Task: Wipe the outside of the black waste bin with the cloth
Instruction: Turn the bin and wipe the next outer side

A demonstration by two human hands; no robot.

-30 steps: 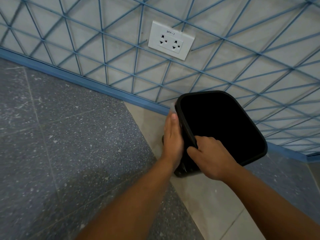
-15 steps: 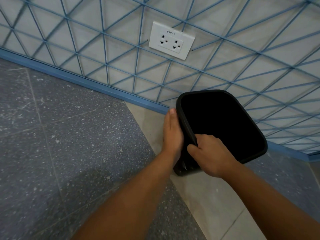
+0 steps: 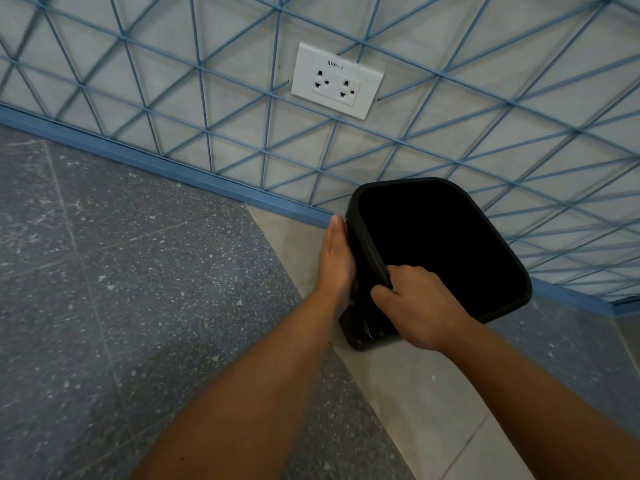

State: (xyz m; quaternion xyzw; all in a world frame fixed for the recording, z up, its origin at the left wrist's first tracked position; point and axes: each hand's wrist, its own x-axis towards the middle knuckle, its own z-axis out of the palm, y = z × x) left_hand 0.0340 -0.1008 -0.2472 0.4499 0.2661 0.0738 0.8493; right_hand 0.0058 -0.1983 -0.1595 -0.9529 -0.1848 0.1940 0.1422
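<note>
Now left hand (image 3: 337,265) lies flat w/ straight fingers on smooth black bin (image 3: 440,247) side; right hand (image 3: 420,306) grips its rounded rim.

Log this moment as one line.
left hand flat on waste bin side | right hand grips rim | cloth hidden

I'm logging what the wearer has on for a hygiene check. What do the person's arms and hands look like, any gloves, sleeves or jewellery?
Both forearms are bare right up to the bottom edge of the picture: no sleeves show. The left hand and right hand wear no gloves. No watch, bracelet or ring can be seen on either wrist or on the fingers that show.
</note>
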